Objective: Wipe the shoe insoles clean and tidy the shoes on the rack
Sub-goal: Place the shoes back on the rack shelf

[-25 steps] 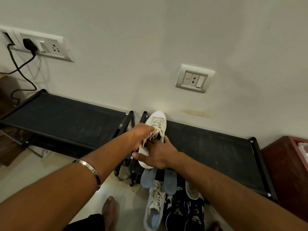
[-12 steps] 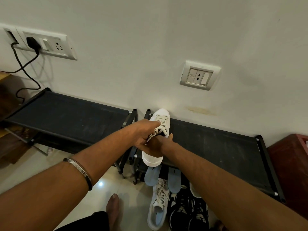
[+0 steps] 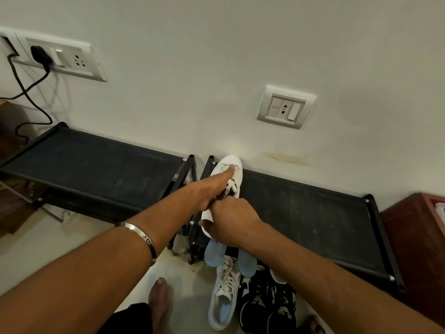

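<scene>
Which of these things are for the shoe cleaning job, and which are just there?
For the job: white shoe on right rack, white shoe on floor, black shoes, blue insoles, left rack.
Just there: wall sockets, plugged cable, wooden cabinet.

White sneaker point(image 3: 230, 174) with off-white laces, on black rack point(image 3: 313, 213). Second black rack point(image 3: 96, 169) at left. Pale blue insoles point(image 3: 214, 255) (two). White high-top point(image 3: 222, 300), blue lining. Black-and-white patterned shoes point(image 3: 267, 307). Silver bangle point(image 3: 142, 237). Cream wall point(image 3: 240, 56); white socket plates point(image 3: 285, 107); black cable point(image 3: 29, 97).
</scene>
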